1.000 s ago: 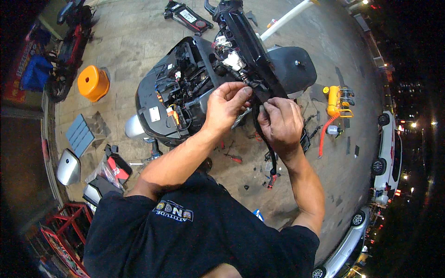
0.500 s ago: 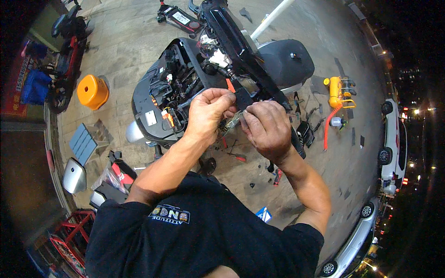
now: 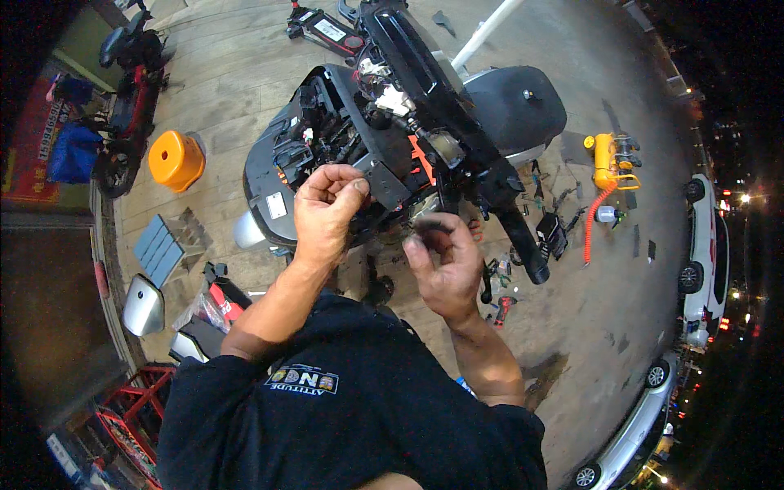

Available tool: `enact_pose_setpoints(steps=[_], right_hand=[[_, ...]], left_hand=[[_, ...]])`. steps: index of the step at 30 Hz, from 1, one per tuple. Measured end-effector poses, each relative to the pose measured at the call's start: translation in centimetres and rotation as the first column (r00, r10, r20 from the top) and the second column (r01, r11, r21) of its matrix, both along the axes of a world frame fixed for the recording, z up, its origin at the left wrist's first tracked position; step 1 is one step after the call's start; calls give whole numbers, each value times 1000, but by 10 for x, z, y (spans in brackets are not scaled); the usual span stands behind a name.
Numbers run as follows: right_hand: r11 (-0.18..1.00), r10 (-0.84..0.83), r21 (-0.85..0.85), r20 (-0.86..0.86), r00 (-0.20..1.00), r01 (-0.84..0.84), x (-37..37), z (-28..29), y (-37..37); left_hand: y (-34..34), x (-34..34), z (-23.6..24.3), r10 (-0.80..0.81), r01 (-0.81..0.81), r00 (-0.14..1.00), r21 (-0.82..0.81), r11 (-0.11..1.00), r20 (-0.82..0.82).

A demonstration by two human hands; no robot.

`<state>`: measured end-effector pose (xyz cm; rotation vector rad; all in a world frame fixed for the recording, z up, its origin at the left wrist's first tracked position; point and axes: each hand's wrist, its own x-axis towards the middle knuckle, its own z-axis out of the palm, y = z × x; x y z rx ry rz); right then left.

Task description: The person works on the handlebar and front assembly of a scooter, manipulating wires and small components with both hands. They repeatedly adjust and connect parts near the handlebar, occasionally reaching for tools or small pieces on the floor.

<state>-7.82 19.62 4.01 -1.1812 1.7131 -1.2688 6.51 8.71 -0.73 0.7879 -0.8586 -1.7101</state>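
A partly stripped scooter stands before me, its dark body panel (image 3: pixel 263 175) lying around exposed wiring (image 3: pixel 314 135). Over the near side of that panel is my left hand (image 3: pixel 325 216), thumb and forefinger pinched together; whatever is between them is too small to make out. My right hand (image 3: pixel 451 269) hangs apart from it, lower and to the right, below the wires under the handlebar. Its fingers are curled and smeared by motion, so its grip is unclear. A black handlebar grip (image 3: pixel 523 243) juts toward me on the right. Between the panel and handlebar shows an orange-red part (image 3: pixel 422 159).
An orange stool (image 3: pixel 176 162) and a grey-blue stepped piece (image 3: pixel 163 249) stand at left. Loose panels lie below them. On the right are a yellow compressor (image 3: pixel 608 167) with a red coiled hose (image 3: pixel 594 224), scattered tools, and a red-and-black power tool (image 3: pixel 504 310).
My hands have drawn apart, the left moving left and the right moving down and nearer to me. The handlebar grip shows more fully. The whole view has shifted slightly.
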Motion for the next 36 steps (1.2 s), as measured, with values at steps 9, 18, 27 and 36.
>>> enact_pose_setpoints(steps=[9, 18, 27, 36], right_hand=[[987, -72, -135, 152, 986, 93, -3, -6, -9], [874, -173, -482, -422, 890, -58, -6, -5, -10], [810, -234, -537, -663, 711, -234, -10, -18, -10], [807, -113, -483, -692, 713, -340, -5, -37, -10]], left_hand=[[12, 7, -3, -76, 28, 990, -369, 929, -116], [17, 3, -7, -154, 97, 973, -308, 946, -169], [31, 12, 6, -177, 247, 928, 184, 951, -326], [24, 38, 6, -233, 282, 957, 355, 891, -174]])
